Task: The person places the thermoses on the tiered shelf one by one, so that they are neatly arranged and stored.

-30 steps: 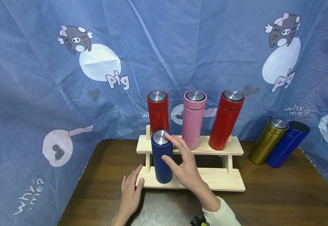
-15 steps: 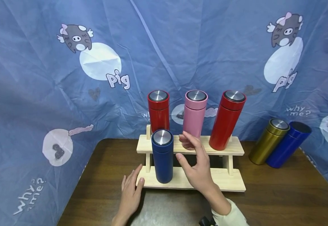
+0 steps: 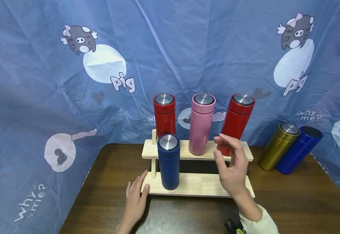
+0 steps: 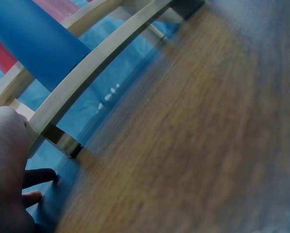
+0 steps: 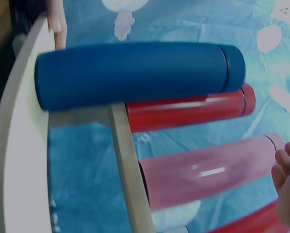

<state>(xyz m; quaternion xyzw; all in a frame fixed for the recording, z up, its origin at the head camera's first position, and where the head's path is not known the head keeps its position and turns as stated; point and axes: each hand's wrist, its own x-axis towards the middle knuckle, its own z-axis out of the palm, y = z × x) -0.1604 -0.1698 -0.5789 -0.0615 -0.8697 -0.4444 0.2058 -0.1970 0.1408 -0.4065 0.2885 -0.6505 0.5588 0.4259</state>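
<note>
A dark blue thermos bottle with a steel-topped lid stands upright on the lower step of a two-tier wooden rack. On the upper step stand a red thermos, a pink thermos and another red thermos. My left hand rests at the rack's left end, fingers extended, thumb at the lower step's edge. My right hand hovers in front of the right-hand red thermos, fingers bent loosely with a gap to the thumb, holding nothing. It partly hides that bottle and the rack's right support.
A gold thermos and a bright blue thermos stand side by side on the wooden table, right of the rack. Behind everything hangs a blue printed cloth.
My right hand has left the dark blue thermos's lid and moved right, past the pink thermos to the right-hand red one. The left hand and the bottles have stayed in place.
</note>
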